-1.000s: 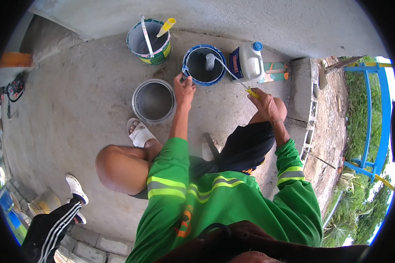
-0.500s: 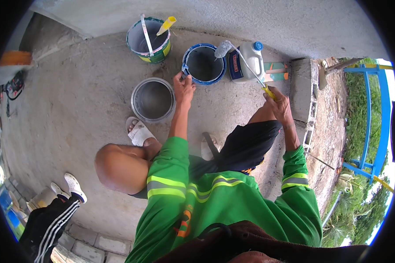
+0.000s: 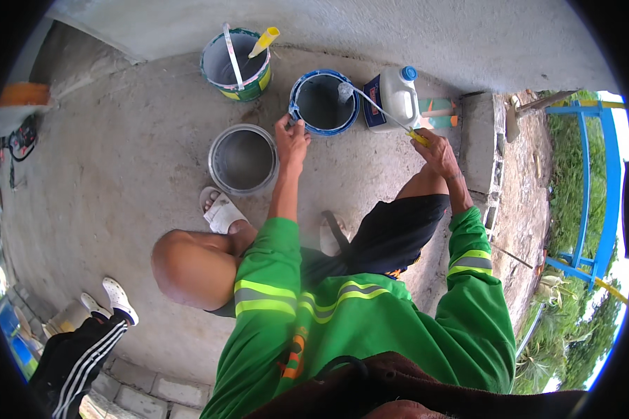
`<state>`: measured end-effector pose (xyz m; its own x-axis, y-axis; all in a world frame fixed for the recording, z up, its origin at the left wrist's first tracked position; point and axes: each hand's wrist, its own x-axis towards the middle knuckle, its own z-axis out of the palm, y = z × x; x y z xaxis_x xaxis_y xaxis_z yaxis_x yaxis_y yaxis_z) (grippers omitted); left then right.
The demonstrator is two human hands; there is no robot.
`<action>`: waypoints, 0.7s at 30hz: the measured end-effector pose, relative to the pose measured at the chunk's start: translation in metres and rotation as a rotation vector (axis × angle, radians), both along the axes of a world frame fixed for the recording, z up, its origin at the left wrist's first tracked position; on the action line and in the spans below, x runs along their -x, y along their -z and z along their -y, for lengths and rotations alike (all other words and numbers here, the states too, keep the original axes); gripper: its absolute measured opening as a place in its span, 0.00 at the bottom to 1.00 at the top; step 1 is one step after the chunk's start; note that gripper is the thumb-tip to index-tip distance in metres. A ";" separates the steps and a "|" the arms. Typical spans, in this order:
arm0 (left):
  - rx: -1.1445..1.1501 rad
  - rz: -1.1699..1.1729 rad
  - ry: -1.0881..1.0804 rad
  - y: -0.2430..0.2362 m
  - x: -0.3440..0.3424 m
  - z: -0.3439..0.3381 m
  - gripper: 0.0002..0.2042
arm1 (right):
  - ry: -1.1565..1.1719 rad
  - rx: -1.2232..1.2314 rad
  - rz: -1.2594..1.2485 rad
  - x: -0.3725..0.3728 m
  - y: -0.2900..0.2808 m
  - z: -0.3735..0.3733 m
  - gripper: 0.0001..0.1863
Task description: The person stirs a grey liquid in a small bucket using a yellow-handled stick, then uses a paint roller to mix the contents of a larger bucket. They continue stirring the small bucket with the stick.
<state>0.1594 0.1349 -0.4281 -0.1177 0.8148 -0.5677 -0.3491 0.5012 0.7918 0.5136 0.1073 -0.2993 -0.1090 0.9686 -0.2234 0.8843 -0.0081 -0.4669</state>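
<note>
Head view: we see the right hand (image 3: 438,155) grasping a roller (image 3: 344,92) slanting far-left to the bucket (image 3: 328,132), whose rim the nearer left hand (image 3: 293,140) pinches.

Grey conc. flr (image 3: 119,188), w/ grn bucket (image 3: 260,85), blue-rimmed bucket (image 3: 330,132), pale-rimmed tub (image 3: 212,162), wht jug (image 3: 398,101)
</note>
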 end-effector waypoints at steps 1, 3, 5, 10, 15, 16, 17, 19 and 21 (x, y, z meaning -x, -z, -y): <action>0.005 -0.004 0.004 0.000 -0.001 -0.001 0.28 | -0.006 -0.028 -0.002 -0.005 0.000 0.000 0.19; 0.002 -0.001 0.002 -0.001 0.000 0.000 0.29 | -0.019 -0.078 -0.012 -0.007 -0.005 0.002 0.19; 0.003 0.005 -0.003 -0.003 0.000 0.000 0.29 | -0.001 -0.097 -0.034 -0.007 -0.008 0.003 0.19; -0.004 0.003 0.001 0.000 0.001 0.001 0.29 | 0.090 -0.112 -0.109 0.007 -0.031 0.015 0.18; 0.002 0.014 -0.020 0.002 0.000 0.002 0.29 | 0.110 -0.006 -0.116 0.018 -0.039 0.015 0.17; 0.000 0.013 -0.022 0.004 0.000 0.002 0.29 | 0.082 0.010 -0.094 0.017 -0.036 0.013 0.17; 0.003 0.010 -0.013 0.002 0.000 0.001 0.29 | 0.026 -0.028 -0.089 0.013 -0.027 0.011 0.17; 0.012 0.011 0.014 -0.004 -0.004 0.001 0.29 | -0.076 -0.102 -0.074 0.003 -0.014 0.012 0.17; 0.005 -0.016 -0.034 -0.006 -0.005 0.000 0.26 | -0.030 -0.057 0.008 0.006 -0.028 0.009 0.18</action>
